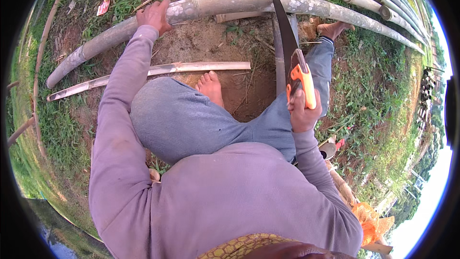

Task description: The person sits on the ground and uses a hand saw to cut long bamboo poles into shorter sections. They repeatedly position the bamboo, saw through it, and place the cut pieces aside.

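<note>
A long grey bamboo pole (230, 4) lies crosswise in front of me, over another pole (280, 74) that runs away from me. My left hand (154, 17) is wrapped round the crosswise pole on its left part. In my right hand (304, 112) is a handsaw (286, 33), gripped by its orange and black handle. The dark blade points away from me and crosses the bamboo just above the supporting pole. Whether its teeth have cut into the bamboo I cannot tell.
A split bamboo strip (167, 69) lies on the soil by my bare foot (210, 86). Several cut bamboo poles (364, 1) are stacked at the far right. An orange net bag (371, 223) sits at the lower right. Grass and bamboo scraps cover the ground.
</note>
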A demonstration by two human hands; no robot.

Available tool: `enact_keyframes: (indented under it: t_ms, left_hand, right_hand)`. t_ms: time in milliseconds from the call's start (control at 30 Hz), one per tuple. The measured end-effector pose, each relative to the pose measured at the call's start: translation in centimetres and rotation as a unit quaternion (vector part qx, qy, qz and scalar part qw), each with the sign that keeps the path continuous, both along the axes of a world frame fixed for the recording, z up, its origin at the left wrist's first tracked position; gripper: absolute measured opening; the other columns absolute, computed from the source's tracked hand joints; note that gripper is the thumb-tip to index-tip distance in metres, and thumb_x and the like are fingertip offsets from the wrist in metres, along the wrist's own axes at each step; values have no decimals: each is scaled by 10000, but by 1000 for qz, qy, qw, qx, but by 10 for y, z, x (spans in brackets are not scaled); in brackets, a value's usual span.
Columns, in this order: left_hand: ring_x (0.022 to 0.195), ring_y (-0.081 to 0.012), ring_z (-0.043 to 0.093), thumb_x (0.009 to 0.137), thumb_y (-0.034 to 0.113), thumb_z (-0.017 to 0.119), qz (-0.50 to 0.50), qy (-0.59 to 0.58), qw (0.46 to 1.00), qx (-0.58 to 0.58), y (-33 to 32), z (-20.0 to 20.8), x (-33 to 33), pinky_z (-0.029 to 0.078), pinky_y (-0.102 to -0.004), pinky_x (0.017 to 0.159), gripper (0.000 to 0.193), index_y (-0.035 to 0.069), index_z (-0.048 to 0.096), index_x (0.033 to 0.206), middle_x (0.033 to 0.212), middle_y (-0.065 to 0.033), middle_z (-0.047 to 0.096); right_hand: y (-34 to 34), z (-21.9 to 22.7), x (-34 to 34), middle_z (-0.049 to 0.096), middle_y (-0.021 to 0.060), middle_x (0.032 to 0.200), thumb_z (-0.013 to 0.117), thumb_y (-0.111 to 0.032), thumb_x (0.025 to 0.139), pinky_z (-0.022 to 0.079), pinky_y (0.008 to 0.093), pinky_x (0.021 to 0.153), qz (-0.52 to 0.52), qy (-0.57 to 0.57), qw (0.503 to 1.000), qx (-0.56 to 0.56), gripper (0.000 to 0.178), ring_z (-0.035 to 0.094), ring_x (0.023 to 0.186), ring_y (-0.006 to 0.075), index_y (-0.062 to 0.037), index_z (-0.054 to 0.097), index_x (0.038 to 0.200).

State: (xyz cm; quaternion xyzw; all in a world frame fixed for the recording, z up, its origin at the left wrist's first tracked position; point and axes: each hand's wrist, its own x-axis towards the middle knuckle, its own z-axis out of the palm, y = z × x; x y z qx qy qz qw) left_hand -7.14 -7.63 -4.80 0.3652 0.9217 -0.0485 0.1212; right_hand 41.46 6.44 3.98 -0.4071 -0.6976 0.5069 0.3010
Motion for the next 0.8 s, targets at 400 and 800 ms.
enact_keyframes:
  t_ms: [400,800]
  left_hand:
    - [1361,-317,639,767,342,970,-17,3,1000,-9,15,1,7,469,-568,1129,777,238,557,1416,1413,-56,674]
    - [1375,-324,628,771,360,965,-14,10,1000,17,6,-5,5,452,-576,1147,796,253,554,1444,1419,-49,671]
  right_hand:
    - [111,-41,-133,688,3,778,769,-194,1044,484,281,540,-28,19,999,36,220,587,607,61,16,708,1065]
    - [90,-33,-126,666,-5,778,737,-185,1074,470,244,499,0,76,997,-20,176,577,567,53,-23,691,1126]
